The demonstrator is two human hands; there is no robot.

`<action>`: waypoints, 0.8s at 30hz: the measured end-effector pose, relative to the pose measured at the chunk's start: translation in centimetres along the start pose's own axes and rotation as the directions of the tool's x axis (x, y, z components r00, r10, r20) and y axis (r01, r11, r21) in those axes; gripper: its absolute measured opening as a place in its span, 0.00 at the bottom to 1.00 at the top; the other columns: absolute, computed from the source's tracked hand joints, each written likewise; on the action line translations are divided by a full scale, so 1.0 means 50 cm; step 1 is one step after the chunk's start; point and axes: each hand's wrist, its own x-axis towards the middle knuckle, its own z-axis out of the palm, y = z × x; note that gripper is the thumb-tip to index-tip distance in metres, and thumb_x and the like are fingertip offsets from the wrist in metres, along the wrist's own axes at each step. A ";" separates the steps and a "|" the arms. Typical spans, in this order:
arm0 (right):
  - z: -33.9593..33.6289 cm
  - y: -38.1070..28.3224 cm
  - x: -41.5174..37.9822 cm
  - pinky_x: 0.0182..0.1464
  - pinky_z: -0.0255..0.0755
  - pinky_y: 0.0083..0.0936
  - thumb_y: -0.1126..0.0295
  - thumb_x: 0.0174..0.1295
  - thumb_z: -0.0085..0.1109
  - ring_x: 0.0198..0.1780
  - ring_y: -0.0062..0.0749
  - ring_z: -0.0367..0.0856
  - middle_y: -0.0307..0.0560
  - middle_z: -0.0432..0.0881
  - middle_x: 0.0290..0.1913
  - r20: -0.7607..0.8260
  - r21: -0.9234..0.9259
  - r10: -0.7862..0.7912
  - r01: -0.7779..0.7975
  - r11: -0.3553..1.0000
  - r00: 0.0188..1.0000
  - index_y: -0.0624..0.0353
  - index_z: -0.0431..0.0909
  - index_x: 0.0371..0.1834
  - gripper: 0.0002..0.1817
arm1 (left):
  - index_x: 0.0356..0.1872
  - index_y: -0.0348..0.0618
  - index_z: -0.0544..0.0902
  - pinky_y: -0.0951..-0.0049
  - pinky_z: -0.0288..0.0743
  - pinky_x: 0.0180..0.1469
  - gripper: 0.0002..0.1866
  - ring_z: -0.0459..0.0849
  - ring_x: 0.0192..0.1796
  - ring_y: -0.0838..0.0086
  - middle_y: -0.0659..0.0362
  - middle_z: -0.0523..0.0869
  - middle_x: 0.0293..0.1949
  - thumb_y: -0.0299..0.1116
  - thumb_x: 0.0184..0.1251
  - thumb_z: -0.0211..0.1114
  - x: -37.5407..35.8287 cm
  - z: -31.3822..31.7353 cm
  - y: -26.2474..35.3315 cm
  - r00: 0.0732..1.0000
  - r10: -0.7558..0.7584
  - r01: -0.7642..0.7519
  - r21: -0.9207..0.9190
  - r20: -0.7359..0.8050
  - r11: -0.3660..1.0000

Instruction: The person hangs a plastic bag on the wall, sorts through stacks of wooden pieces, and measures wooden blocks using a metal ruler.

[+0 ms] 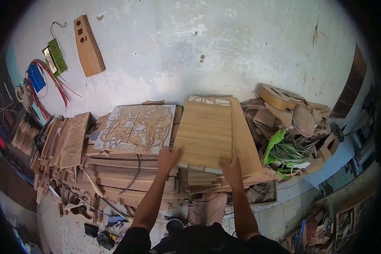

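Centrally, wooden panel [204, 135], one, lying just beyond two hands; near corners pinched by left hand [169, 160] and right hand [231, 166]. Grooved board [136, 127], one, left. Guitar body [276, 98], one, far right.

Striped, smooth-looking wood panel [205, 134] with a soft matt sheen — beside it, a white-faced board [136, 127] crossed by rough, bare-wood grooves. Plain brown wooden planks [129, 174] look matt and rough-edged. The guitar-shaped body [279, 96] is honey-coloured wood. Bright green plastic-looking sheeting [274, 146] is crinkled — the wall [169, 51] behind is matt, its pale paint scuffed and patchy.
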 end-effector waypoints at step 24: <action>-0.078 -0.018 -0.257 0.53 0.74 0.35 0.65 0.60 0.63 0.48 0.40 0.80 0.57 0.79 0.51 0.316 0.528 0.159 -0.313 0.789 0.935 0.70 0.68 0.61 0.29 | 0.60 0.31 0.74 0.67 0.78 0.51 0.38 0.84 0.48 0.66 0.47 0.83 0.51 0.61 0.67 0.62 -0.233 0.047 -0.195 0.743 -0.136 0.583 -0.533 0.656 0.614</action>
